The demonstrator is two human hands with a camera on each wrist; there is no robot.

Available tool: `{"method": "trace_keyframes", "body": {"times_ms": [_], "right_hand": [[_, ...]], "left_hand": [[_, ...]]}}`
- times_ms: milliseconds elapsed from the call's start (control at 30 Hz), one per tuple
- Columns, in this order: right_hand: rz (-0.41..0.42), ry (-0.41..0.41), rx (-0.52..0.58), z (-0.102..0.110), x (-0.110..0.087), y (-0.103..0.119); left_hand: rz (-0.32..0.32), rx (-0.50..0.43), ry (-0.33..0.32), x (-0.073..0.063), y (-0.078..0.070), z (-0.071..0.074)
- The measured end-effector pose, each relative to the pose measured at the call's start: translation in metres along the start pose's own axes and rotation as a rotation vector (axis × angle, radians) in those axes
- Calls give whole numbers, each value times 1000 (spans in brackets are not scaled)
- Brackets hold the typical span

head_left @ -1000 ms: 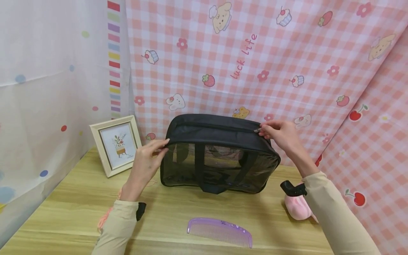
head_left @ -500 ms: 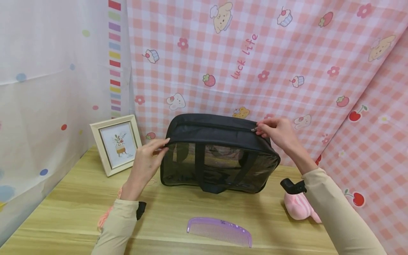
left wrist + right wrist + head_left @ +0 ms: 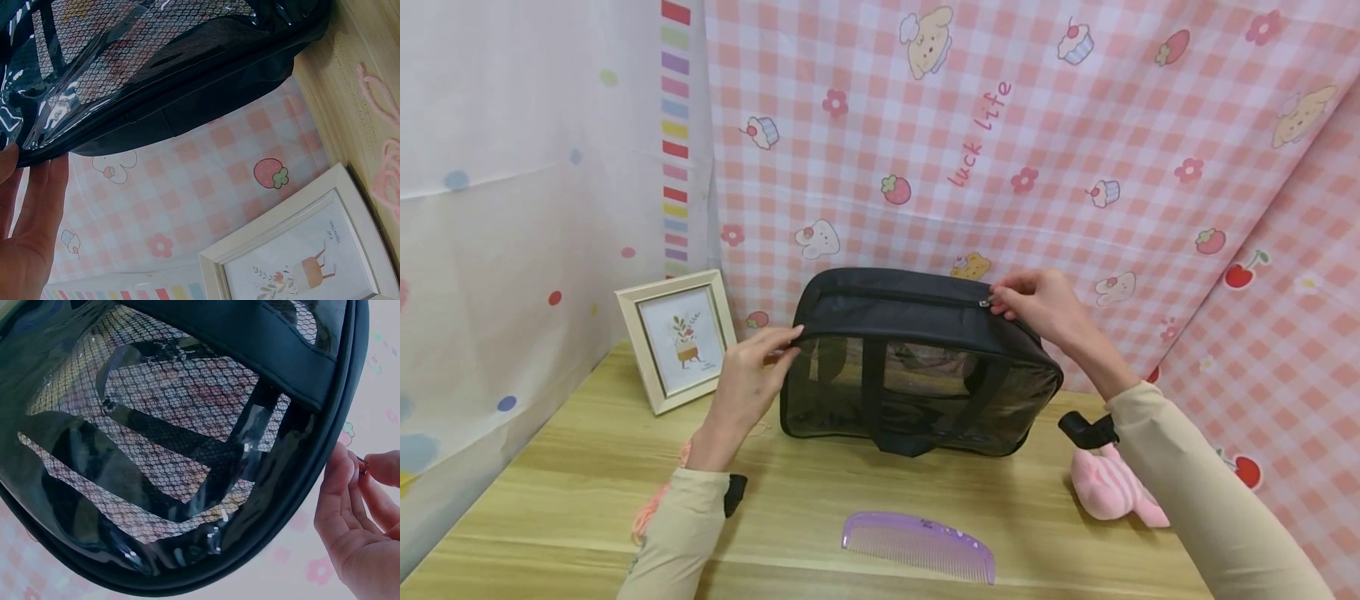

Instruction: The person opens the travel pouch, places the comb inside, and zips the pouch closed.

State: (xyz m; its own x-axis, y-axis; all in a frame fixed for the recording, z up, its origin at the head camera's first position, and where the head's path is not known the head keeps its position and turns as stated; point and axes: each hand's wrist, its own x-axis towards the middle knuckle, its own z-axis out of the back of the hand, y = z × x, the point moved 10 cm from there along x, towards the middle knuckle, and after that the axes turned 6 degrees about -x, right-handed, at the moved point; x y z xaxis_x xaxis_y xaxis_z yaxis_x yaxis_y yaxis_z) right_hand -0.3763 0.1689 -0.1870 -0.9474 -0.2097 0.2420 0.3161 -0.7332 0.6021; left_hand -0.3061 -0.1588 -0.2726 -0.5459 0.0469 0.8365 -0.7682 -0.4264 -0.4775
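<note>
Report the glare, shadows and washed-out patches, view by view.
Head: fairly even light, a soft shadow on the table beside the left sleeve, the comb reasonably sharp; left wrist: white glare streaks on the glossy bag, the left hand dim; right wrist: small bright highlights low on the bag, pale, washed-out background around the right hand.

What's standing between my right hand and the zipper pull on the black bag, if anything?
Nothing visible: your right hand pinches the zipper pull on top of the bag. The comb lies apart, nearer you.
</note>
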Motion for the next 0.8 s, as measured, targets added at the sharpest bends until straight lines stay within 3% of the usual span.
{"method": "trace_keyframes", "body": {"times_ms": [400,800], "right_hand": [[117,4,-22,-11,7,21],[91,29,-1,-24,13,33]], "left_hand": [[-2,14,10,0,-1,0],[-4,8,9,-1,0,-1]]}}
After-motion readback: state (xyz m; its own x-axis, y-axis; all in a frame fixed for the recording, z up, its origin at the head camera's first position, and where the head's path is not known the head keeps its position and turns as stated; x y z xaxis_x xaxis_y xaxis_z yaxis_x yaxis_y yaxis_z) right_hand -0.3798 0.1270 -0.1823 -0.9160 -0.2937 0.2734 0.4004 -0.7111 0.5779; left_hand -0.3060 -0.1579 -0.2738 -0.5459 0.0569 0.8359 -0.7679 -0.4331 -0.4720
